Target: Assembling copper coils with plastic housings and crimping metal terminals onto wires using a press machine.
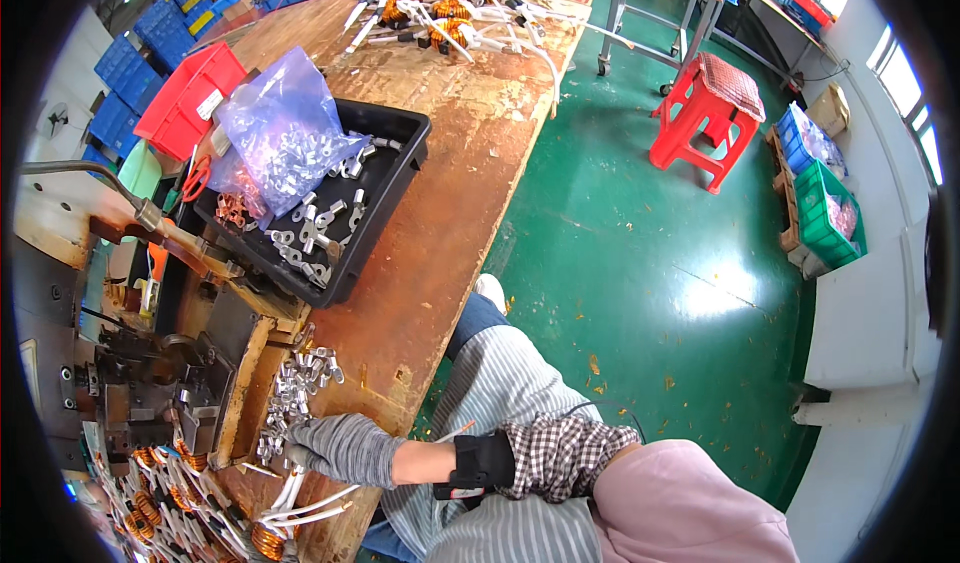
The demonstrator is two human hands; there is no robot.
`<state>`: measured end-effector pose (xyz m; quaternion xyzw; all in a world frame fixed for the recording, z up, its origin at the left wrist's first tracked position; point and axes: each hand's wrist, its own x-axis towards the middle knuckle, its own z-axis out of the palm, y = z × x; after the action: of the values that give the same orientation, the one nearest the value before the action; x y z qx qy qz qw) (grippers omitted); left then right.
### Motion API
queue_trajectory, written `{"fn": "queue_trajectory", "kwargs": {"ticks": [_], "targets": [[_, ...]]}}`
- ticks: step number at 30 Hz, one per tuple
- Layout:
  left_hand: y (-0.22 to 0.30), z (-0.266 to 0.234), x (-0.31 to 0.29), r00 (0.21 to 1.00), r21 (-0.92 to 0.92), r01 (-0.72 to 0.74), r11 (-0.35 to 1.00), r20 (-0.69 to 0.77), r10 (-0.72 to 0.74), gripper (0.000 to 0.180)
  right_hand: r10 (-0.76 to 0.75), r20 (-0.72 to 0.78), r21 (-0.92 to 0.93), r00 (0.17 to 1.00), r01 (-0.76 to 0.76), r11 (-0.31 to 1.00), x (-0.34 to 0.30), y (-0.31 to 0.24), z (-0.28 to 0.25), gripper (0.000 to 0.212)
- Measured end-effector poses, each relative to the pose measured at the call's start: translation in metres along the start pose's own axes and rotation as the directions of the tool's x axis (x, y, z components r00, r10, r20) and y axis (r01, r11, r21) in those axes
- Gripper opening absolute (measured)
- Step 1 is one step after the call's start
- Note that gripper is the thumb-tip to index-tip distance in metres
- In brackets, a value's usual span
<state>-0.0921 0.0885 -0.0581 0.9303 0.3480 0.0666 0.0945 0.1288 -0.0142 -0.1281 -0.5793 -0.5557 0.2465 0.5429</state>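
Observation:
My right hand (345,448), in a grey knit glove, reaches in from the lower right. Its fingers are bent together at the near end of a pile of silver cable lugs (292,393) on the wooden bench. What the fingertips pinch, if anything, is too small to make out. White wires (310,513) emerge just below the fingers and run toward an orange-copper toroid coil (267,541). My left hand does not show. Left of the lugs stands a metal press (150,393) with a wooden edge board (243,388).
A black tray (375,233) holds loose lugs and a translucent bag (285,128) of lugs; a red bin (190,103) stands behind. Wired coils lie at the lower left (150,508) and far end (450,13). A red stool (708,123) stands on the green floor (620,293).

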Motion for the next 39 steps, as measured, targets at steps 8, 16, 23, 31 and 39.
{"fn": "queue_trajectory", "kwargs": {"ticks": [8, 16, 23, 31, 39], "targets": [[0.006, 0.008, 0.008, 0.998, -0.069, -0.026, 0.997, -0.064, 0.022, 0.048, -0.092, -0.088, -0.025, 0.992, 0.091, 0.996, -0.001, 0.004, 0.005, 0.02], [0.016, 0.011, 0.05, 0.986, -0.131, -0.096, 0.987, -0.152, 0.076, 0.05, 0.012, 0.008, 0.25, 1.0, -0.014, 0.968, -0.003, 0.004, -0.003, 0.018], [0.03, 0.023, 0.096, 0.973, -0.187, -0.17, 0.967, -0.188, 0.135, 0.052, 0.085, 0.077, 0.515, 0.993, -0.113, 0.85, -0.001, 0.007, -0.004, 0.015], [0.055, 0.032, 0.14, 0.953, -0.251, -0.264, 0.931, -0.218, 0.212, 0.054, 0.11, 0.1, 0.581, 0.989, -0.148, 0.801, -0.002, 0.003, -0.009, 0.01], [-0.004, -0.037, 0.021, 0.951, -0.156, 0.081, 0.984, -0.284, -0.123, 0.056, 0.111, 0.313, 0.641, 0.943, -0.296, 0.708, 0.027, -0.04, -0.055, 0.03]]}}
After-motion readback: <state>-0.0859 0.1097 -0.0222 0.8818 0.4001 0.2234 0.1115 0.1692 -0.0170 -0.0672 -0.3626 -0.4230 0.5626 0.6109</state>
